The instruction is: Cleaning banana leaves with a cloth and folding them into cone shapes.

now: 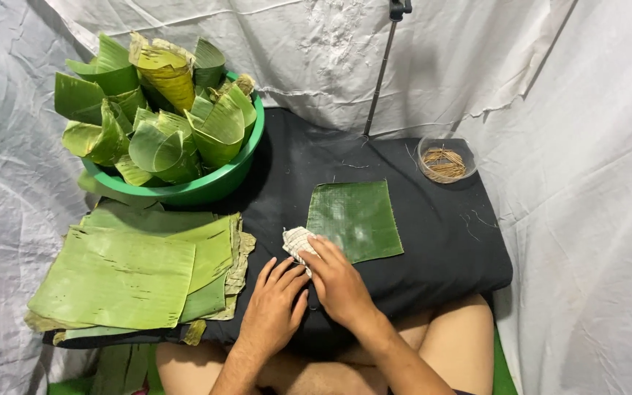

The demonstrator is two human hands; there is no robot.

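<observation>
A square piece of green banana leaf [355, 218] lies flat on the black cloth-covered table [448, 241]. At its near left corner sits a small crumpled white cloth [295, 240]. My right hand [338, 281] rests on the table with its fingertips on that cloth. Just left of it, my left hand [276, 307] lies palm down on the black cloth, fingers slightly apart and holding nothing, touching the right hand.
A stack of cut banana leaf sheets [129, 274] lies at the near left. Behind it a green basin [206, 186] holds several rolled leaf cones [162, 110]. A small clear bowl of thin sticks [444, 161] stands at the back right, near a thin metal stand [382, 69].
</observation>
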